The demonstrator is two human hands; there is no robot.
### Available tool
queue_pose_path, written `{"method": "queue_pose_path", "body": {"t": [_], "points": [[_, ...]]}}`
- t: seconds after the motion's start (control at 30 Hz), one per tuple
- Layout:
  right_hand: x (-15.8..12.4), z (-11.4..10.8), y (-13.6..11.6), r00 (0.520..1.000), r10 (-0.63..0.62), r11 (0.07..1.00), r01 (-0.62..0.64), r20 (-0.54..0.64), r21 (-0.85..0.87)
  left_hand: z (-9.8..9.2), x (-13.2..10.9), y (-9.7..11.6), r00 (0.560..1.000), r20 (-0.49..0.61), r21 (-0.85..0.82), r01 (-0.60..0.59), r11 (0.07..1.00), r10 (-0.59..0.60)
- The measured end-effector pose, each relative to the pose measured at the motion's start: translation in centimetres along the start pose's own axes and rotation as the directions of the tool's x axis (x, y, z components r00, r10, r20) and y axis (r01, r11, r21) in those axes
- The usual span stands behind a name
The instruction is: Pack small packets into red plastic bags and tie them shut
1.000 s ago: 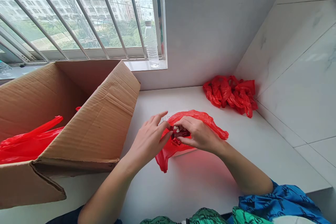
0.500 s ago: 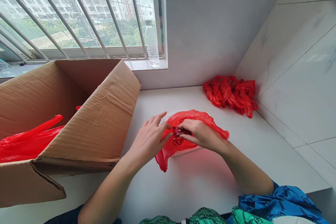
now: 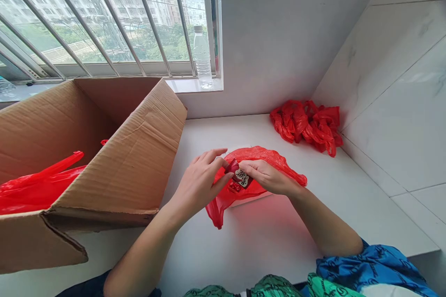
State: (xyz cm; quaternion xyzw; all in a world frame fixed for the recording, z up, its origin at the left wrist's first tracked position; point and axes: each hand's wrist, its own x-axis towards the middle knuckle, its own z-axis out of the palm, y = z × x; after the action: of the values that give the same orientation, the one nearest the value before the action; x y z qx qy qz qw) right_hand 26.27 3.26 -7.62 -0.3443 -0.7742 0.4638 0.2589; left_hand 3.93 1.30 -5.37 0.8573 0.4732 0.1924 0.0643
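A small dark red packet (image 3: 242, 177) with black characters on a white patch is held up between my hands. The thumb and fingertips of my left hand (image 3: 201, 177) pinch its left end. My right hand (image 3: 267, 176) grips the upper right edge, its fingers covering part of the packet. Beneath both hands a thin red plastic bag (image 3: 220, 206) lies spread on the white counter. More small red wrappers show in the bag just under the held packet, mostly covered. A pale flat thing lies under the bag, only its edges showing.
On the left stands an open cardboard box (image 3: 139, 153) with red plastic bags (image 3: 42, 190) inside. Crumpled red bags (image 3: 306, 125) lie at the counter's back right corner. A clear bottle (image 3: 202, 58) stands on the sill by the barred window. Tiled wall (image 3: 400, 102) borders the right side.
The packet has come up and turned its labelled face into view. My left hand has closed onto its left end, and my right hand has tilted with it.
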Motion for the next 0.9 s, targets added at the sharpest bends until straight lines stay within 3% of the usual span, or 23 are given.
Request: {"method": "queue_pose_path", "body": {"t": [0.43, 0.57, 0.73, 0.9], "points": [[0.0, -0.4, 0.0, 1.000, -0.029, 0.998, 0.028, 0.011, 0.055, -0.3, -0.1, -0.2, 1.000, 0.009, -0.088, -0.029, 0.996, 0.030], [-0.5, -1.3, 0.0, 0.996, 0.066, 0.998, -0.066, 0.058, 0.013, -0.2, -0.2, -0.4, 1.000, 0.014, -0.018, -0.023, 1.000, 0.023], [-0.9, -2.3, 0.8, 0.964, 0.260, 0.935, -0.265, -0.053, -0.233, -0.1, -0.3, -0.4, 1.000, 0.024, 0.037, -0.012, 0.999, 0.011], [-0.7, -2.3, 1.3, 0.965, 0.251, 0.935, -0.262, -0.077, -0.239, -0.1, -0.4, -0.3, 0.998, 0.058, 0.060, -0.030, 0.998, 0.026]]}}
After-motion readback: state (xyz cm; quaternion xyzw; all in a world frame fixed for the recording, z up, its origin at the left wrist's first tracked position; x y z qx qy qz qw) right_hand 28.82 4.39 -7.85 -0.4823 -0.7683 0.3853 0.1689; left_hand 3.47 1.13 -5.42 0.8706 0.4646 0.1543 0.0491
